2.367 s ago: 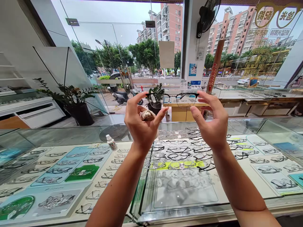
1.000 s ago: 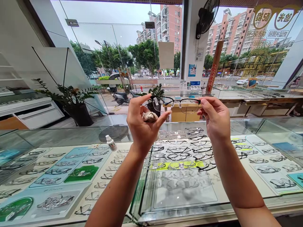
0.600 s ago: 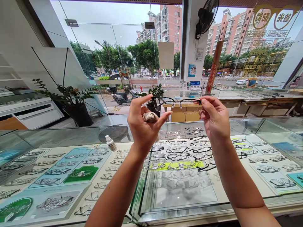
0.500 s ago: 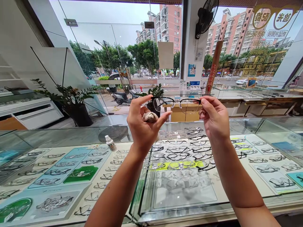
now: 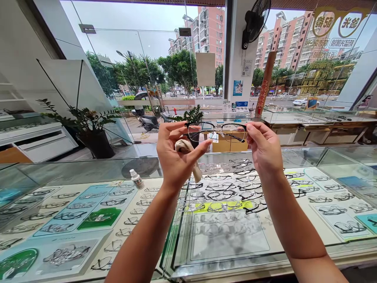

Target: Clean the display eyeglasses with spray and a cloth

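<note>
A pair of eyeglasses (image 5: 218, 127) with dark upper rims and clear lenses is raised in front of me, above the glass counter. My right hand (image 5: 264, 148) pinches its right end between thumb and fingers. My left hand (image 5: 173, 159) has its fingertips at the left end of the frame, its thumb stretched out beneath the left lens. A crumpled pale cloth (image 5: 183, 146) is tucked in the curled fingers of that hand, and part of it hangs below the thumb. The temples and a small tag show behind and under the lenses.
Below my hands, a glass display case (image 5: 229, 239) holds rows of eyeglasses. A small white bottle (image 5: 136, 179) stands on its glass top, left of my left arm. Beyond are potted plants (image 5: 96, 135), another counter (image 5: 318, 118) and a glass shopfront.
The eyeglasses have tilted, so a temple and the tag now show below the lenses. Both hands have shifted slightly left and down in view. More cloth hangs below my left thumb.
</note>
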{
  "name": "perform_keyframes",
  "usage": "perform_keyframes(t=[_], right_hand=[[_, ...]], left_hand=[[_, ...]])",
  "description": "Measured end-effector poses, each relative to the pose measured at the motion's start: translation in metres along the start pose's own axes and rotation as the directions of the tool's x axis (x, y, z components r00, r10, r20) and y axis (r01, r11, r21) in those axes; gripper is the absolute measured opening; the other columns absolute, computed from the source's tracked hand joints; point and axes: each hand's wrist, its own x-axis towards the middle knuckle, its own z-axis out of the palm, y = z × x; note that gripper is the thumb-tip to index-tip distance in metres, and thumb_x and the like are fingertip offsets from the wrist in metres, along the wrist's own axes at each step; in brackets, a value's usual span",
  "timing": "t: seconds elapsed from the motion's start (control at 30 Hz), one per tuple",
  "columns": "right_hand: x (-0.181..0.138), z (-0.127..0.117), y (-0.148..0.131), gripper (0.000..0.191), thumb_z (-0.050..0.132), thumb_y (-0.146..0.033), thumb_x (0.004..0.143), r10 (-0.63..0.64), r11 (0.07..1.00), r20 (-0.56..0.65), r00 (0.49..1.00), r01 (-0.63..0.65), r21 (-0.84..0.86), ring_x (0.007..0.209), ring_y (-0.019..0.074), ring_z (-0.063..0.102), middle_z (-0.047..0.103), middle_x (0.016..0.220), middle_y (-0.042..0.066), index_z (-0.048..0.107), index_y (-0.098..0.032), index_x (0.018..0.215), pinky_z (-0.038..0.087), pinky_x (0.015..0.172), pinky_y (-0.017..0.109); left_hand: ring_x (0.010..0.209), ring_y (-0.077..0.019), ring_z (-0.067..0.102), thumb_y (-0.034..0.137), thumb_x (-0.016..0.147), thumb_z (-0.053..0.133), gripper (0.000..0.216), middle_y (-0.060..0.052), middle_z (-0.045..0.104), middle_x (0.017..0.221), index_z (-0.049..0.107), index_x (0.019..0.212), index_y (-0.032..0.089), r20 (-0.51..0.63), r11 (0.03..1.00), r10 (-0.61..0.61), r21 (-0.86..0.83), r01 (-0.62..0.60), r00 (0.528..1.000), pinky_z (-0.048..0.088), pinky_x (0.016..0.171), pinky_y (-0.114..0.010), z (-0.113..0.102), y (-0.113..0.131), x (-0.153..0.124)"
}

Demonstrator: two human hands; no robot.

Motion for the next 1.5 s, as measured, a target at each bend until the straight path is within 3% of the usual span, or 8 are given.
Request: perform_keyframes(t=[0.5, 0.7, 0.9, 1.0, 1.1, 1.17, 1.3, 1.5], right_hand=[[-0.004, 0.003, -0.009, 0.013, 0.084, -0.036, 0.084, 0.02, 0.997, 0.014, 1.0, -0.021, 0.079, 0.071, 0.0132, 0.056, 0.072, 0.087, 0.0, 0.081, -0.027, 0.094, 0.047, 0.066, 0.03], [-0.005, 0.002, -0.009, 0.005, 0.07, -0.031, 0.095, -0.092, 0.993, 0.105, 0.99, 0.084, 0.082, 0.075, 0.0165, 0.061, 0.069, 0.079, 0.0, 0.073, -0.027, 0.095, 0.049, 0.069, 0.032], [-0.011, 0.007, -0.008, 0.043, 0.067, -0.056, 0.105, -0.127, 0.991, 0.302, 0.945, 0.104, 0.089, 0.052, 0.0121, 0.031, 0.039, 0.06, -0.006, 0.054, -0.026, 0.078, 0.028, 0.048, 0.03], [-0.013, 0.007, -0.011, 0.06, 0.057, -0.064, 0.108, -0.174, 0.982, 0.308, 0.935, 0.187, -0.014, 0.051, 0.0123, 0.034, 0.037, 0.059, -0.004, 0.045, -0.025, 0.064, 0.03, 0.049, 0.032], [-0.013, 0.005, -0.016, 0.051, 0.066, -0.06, 0.105, -0.294, 0.907, 0.364, 0.884, 0.378, -0.184, 0.076, 0.0194, 0.063, 0.064, 0.077, 0.002, 0.061, -0.026, 0.067, 0.054, 0.075, 0.039], [-0.013, 0.003, -0.02, 0.026, 0.076, -0.054, 0.099, -0.35, 0.834, 0.415, 0.84, 0.481, -0.271, 0.112, 0.0267, 0.071, 0.078, 0.11, 0.004, 0.077, -0.03, 0.087, 0.055, 0.104, 0.048], [-0.015, 0.002, -0.021, 0.01, 0.082, -0.037, 0.097, -0.4, 0.78, 0.464, 0.79, 0.559, -0.28, 0.125, 0.0289, 0.072, 0.082, 0.128, 0.0, 0.083, -0.035, 0.106, 0.05, 0.116, 0.055], [-0.014, 0.001, -0.019, 0.012, 0.084, -0.025, 0.094, -0.408, 0.804, 0.475, 0.78, 0.554, -0.218, 0.117, 0.0267, 0.075, 0.085, 0.12, 0.001, 0.086, -0.034, 0.101, 0.053, 0.111, 0.053]], left_hand=[[0.09, -0.0185, 0.074, 0.042, 0.07, 0.103, 0.066, -0.007, 0.078, 0.111, 0.063, 0.12, 0.026, 0.04, 0.923, -0.342, -0.171, 0.344, 0.939, 0.055, 0.067, -0.025, 0.0, 0.001, 0.002], [0.049, -0.003, 0.04, 0.044, 0.063, 0.104, 0.07, 0.003, 0.067, 0.088, 0.061, 0.115, 0.024, 0.234, 0.641, -0.579, -0.461, 0.613, 0.781, 0.029, 0.043, -0.018, 0.003, -0.002, 0.008], [0.049, -0.0001, 0.03, 0.048, 0.065, 0.101, 0.063, 0.0, 0.068, 0.092, 0.064, 0.107, 0.018, 0.514, 0.366, -0.617, -0.483, 0.795, 0.596, 0.023, 0.041, -0.016, 0.009, 0.002, 0.005], [0.048, -0.0005, 0.025, 0.055, 0.067, 0.099, 0.062, -0.002, 0.069, 0.088, 0.065, 0.102, 0.016, 0.635, 0.263, -0.586, -0.439, 0.859, 0.504, 0.022, 0.041, -0.016, 0.012, -0.003, 0.001], [0.047, -0.0006, 0.023, 0.059, 0.069, 0.097, 0.06, -0.001, 0.066, 0.08, 0.064, 0.096, 0.017, 0.725, 0.169, -0.551, -0.39, 0.905, 0.414, 0.019, 0.042, -0.015, 0.015, -0.012, -0.003], [0.045, -0.0013, 0.021, 0.062, 0.07, 0.096, 0.06, 0.003, 0.057, 0.068, 0.062, 0.091, 0.017, 0.777, 0.124, -0.519, -0.345, 0.93, 0.358, 0.017, 0.041, -0.016, 0.018, -0.017, -0.005], [0.044, -0.0019, 0.017, 0.064, 0.071, 0.096, 0.061, 0.01, 0.037, 0.056, 0.056, 0.082, 0.019, 0.828, 0.09, -0.471, -0.297, 0.951, 0.303, 0.015, 0.041, -0.016, 0.023, -0.018, -0.008], [0.046, -0.0027, 0.02, 0.063, 0.07, 0.096, 0.06, 0.006, 0.046, 0.064, 0.058, 0.084, 0.02, 0.817, 0.104, -0.507, -0.256, 0.961, 0.273, 0.017, 0.042, -0.018, 0.023, -0.017, -0.01]])
